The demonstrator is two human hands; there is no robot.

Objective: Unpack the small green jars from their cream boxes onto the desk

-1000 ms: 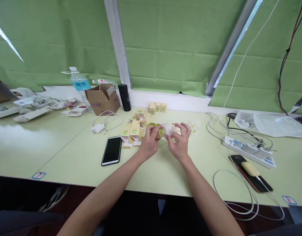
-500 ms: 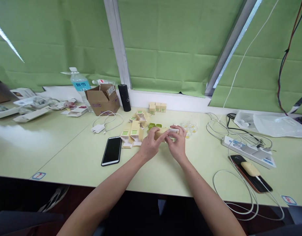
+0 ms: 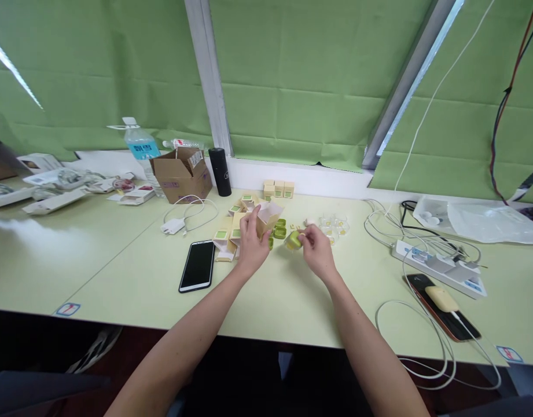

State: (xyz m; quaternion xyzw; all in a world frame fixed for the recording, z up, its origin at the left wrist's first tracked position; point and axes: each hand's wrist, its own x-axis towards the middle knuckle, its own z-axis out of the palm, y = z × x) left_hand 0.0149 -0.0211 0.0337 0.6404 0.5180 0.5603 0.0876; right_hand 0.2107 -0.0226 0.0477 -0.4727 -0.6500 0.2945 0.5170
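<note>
My left hand (image 3: pixel 251 243) is closed around a small tan carton (image 3: pixel 268 216) with its flap open, held just above the table. My right hand (image 3: pixel 316 250) pinches a small green jar (image 3: pixel 293 240) a little to the right of the carton. Two more green jars (image 3: pixel 279 229) rest on the table behind them. A heap of flat and folded tan cartons (image 3: pixel 232 227) lies to the left of my left hand. Three closed cartons (image 3: pixel 278 188) stand in a row at the back. Small clear lids (image 3: pixel 333 226) lie beyond my right hand.
A black phone (image 3: pixel 198 265) lies left of my left arm, with a white charger and cable (image 3: pixel 183 215) behind it. A brown box (image 3: pixel 182 175), a black flask (image 3: pixel 219 171) and a water bottle (image 3: pixel 139 147) stand at the back. At right lie a power strip (image 3: pixel 437 265) and another phone (image 3: pixel 444 306).
My hands, which together held a carton half a second ago, have parted. The left now holds the opened carton higher and further left; the right has drawn a green jar away.
</note>
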